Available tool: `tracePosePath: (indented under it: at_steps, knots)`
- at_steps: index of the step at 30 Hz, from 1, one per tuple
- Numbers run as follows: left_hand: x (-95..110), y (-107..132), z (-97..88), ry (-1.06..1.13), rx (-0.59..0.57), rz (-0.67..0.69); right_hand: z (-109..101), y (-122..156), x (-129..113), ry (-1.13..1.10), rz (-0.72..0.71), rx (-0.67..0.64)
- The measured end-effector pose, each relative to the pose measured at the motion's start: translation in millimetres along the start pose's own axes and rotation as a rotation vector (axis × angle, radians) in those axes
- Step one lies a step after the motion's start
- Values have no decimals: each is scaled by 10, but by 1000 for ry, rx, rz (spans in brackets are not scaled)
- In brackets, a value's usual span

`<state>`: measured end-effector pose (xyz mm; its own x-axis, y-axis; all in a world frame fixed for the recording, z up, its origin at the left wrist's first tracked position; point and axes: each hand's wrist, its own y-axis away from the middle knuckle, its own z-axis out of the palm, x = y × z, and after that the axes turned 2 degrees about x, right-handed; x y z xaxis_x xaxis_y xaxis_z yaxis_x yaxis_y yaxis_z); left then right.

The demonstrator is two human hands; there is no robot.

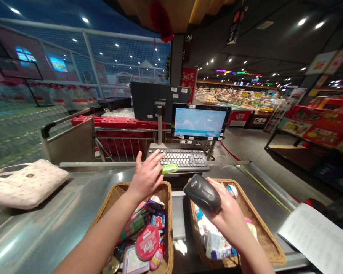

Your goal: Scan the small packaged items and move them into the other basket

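Note:
My left hand (pixel 147 176) reaches over the left side of a black keyboard (pixel 185 159), fingers stretched across its keys. A small bright green packet (pixel 169 168) with a barcode label is tucked at the thumb side of this hand. In my right hand (pixel 230 201) is a black handheld barcode scanner (pixel 202 193), gripped above the right wicker basket (pixel 270 247). White and blue packages (pixel 217 243) lie in that basket. Under my left forearm, the left wicker basket (pixel 169 228) holds mixed small goods, among them a round pink-red container (pixel 148 242).
Behind the keyboard stand a lit monitor (pixel 198 122) and a second screen (pixel 148 101) seen from behind. A pale handbag (pixel 31 182) rests on the metal counter (pixel 82 190) at left. Printed paper sheets (pixel 317 239) lie at right. Store shelves fill the background.

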<state>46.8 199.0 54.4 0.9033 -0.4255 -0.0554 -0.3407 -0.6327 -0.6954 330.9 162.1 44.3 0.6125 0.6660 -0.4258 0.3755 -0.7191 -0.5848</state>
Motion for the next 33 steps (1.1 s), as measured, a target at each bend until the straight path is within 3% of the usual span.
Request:
tracePosePath:
  at_steps: [15,33]
  knots:
    - [-345,584,-105,-7,-103,-82,302,-99,-298,-73,35,-148]
    - [-646,1521,145,46,-337,-165,651,-120,-548,-78,72,-259]
